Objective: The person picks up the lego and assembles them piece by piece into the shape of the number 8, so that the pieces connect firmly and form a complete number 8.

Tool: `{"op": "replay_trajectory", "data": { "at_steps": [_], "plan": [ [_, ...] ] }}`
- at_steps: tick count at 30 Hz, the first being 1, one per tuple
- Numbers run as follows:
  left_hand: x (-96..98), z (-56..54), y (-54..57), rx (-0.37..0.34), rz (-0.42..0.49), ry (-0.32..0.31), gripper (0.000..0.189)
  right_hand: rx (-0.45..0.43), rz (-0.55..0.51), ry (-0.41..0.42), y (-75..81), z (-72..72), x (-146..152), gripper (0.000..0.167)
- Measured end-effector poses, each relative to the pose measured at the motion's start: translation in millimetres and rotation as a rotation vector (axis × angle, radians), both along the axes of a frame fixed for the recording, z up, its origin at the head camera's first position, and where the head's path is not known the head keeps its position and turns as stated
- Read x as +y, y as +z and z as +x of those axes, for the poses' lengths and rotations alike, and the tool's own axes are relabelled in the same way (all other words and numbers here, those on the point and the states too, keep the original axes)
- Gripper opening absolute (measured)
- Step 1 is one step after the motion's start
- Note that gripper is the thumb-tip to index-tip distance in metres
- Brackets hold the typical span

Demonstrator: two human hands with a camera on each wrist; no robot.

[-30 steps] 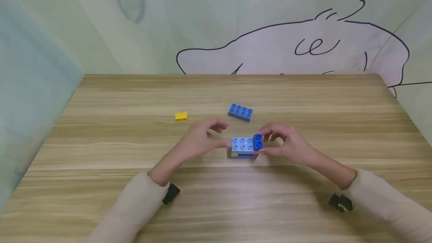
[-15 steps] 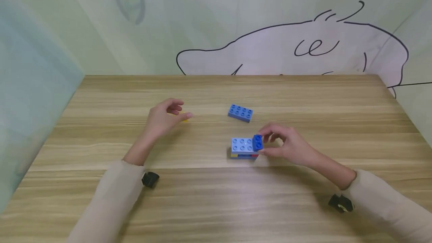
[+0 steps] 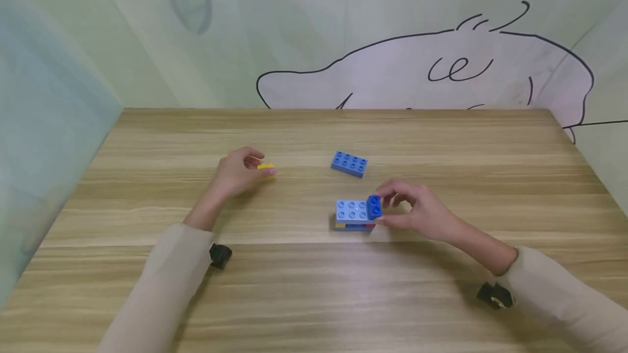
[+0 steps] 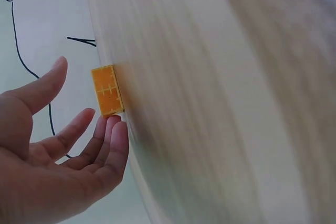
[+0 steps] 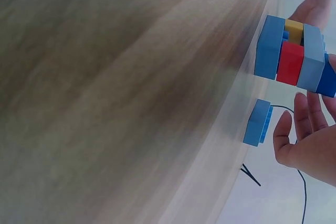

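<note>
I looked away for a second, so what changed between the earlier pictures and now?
The left hand left the brick stack, swung left and reached the small yellow brick, fingers at it but not closed. The right hand stayed at the stack; the loose blue brick did not move.

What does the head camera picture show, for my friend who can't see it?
A person's left hand reaches a small yellow brick on a wooden table, while the right hand touches a stack of blue bricks. A loose blue brick lies behind.
</note>
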State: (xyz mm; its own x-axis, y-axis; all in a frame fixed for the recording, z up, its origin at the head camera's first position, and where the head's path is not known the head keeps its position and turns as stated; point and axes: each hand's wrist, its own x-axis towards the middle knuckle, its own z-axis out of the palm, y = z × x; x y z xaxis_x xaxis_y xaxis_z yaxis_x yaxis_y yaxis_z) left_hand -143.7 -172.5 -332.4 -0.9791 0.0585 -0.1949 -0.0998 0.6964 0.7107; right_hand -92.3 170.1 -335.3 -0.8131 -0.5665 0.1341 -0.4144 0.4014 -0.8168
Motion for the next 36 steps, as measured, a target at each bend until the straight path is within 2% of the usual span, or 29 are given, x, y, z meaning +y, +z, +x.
{"op": "replay_trajectory", "data": {
  "at_steps": [11,20,23,29,36],
  "plan": [
    [20.3,-7.0,-1.4,-0.012,-0.061,-0.073,0.047,0.01,-0.001,0.016,1.5,-1.2,-0.2,0.032],
    [22.9,-6.3,0.3,-0.006,-0.067,-0.081,0.039,-0.011,-0.003,0.016,2.3,-1.3,0.0,0.031],
    [23.2,-4.3,4.6,-0.01,-0.027,-0.072,0.038,-0.006,-0.008,0.017,2.3,-1.5,0.1,0.032],
    [27.6,3.3,18.5,-0.001,0.11,-0.061,0.037,-0.001,-0.013,0.025,1.3,-2.1,0.4,0.031],
    [47.4,22.9,35.6,0.053,0.248,-0.15,0.039,0.0,-0.014,0.022,0.1,-1.5,0.7,0.032]
  ]
}}
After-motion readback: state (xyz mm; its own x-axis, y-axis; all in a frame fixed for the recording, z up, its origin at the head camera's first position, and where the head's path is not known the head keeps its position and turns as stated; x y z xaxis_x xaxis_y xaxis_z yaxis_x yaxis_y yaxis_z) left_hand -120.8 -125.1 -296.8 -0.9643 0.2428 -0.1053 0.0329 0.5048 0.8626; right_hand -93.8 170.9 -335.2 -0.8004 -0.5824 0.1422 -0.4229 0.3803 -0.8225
